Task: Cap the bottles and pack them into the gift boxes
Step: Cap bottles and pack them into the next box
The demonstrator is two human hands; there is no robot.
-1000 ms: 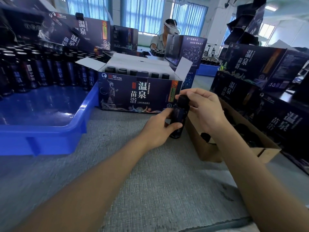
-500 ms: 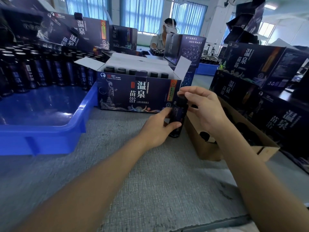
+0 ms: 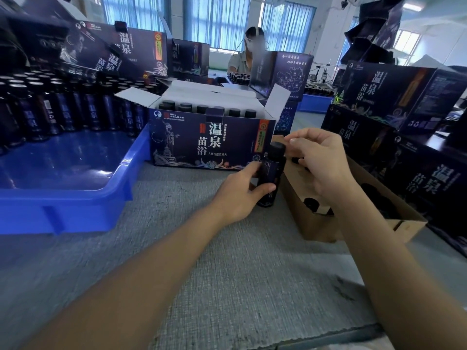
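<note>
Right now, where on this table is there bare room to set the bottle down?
The grey mat is bare between the blue tray and the cardboard box, on the near side of the gift box. The tray's near half is bare too. Crowded: the tray's back is packed with bottles, and stacked boxes fill the right edge.

You have one bottle [image 3: 271,173] between two hands, left hand [image 3: 237,193] and right hand [image 3: 321,160]. One open gift box [image 3: 209,145] sits ahead, with six caps [image 3: 234,112] along its front row. There's one blue tray [image 3: 63,205], its tray bottles [image 3: 50,104] too many to count. One brown carton [image 3: 321,228]. One person [image 3: 242,59] behind.
</note>
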